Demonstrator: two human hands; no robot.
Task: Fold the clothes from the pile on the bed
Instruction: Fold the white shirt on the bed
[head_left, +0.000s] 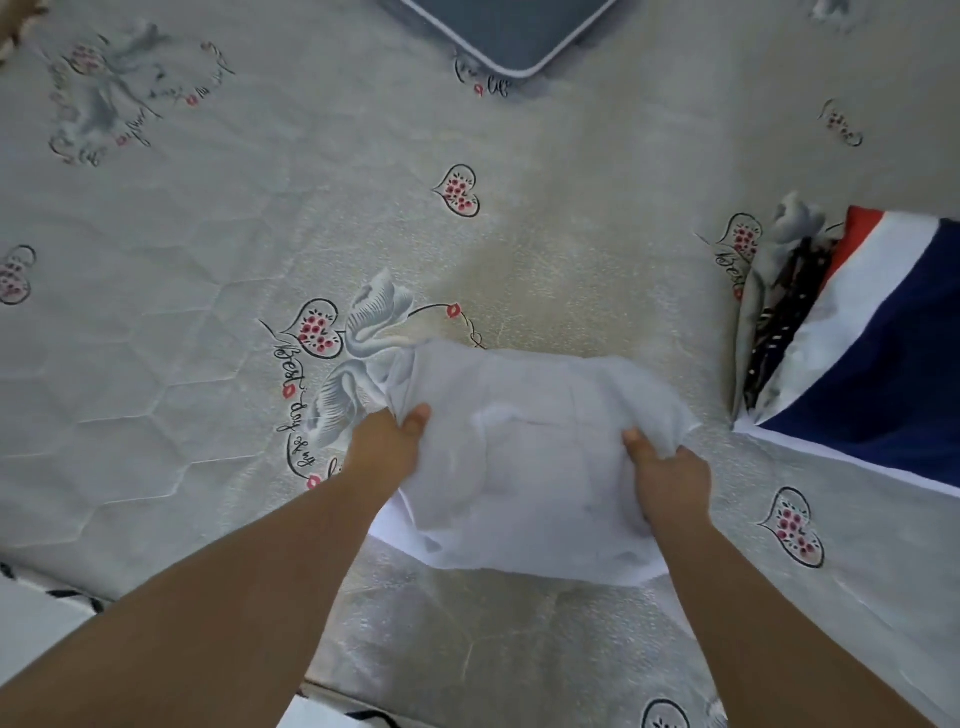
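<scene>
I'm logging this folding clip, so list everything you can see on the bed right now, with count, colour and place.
white garment: one, white, centre of the bed, held at both sides
clothes pile: one, navy, white, red, grey and a dark patterned piece, right edge
grey cushion: one, blue-grey with pale piping, top centre
bed cover: one, pale grey with heart prints, under everything
left hand: one, grips the garment's left side
right hand: one, grips the garment's right side

The white garment (530, 467) is thin, soft cloth, matt and a bit see-through; under it the bed cover (208, 291) is stitched cloth with a faint shine and printed hearts; right of the garment, folded clothes (878, 364) look smooth and matt.
</scene>
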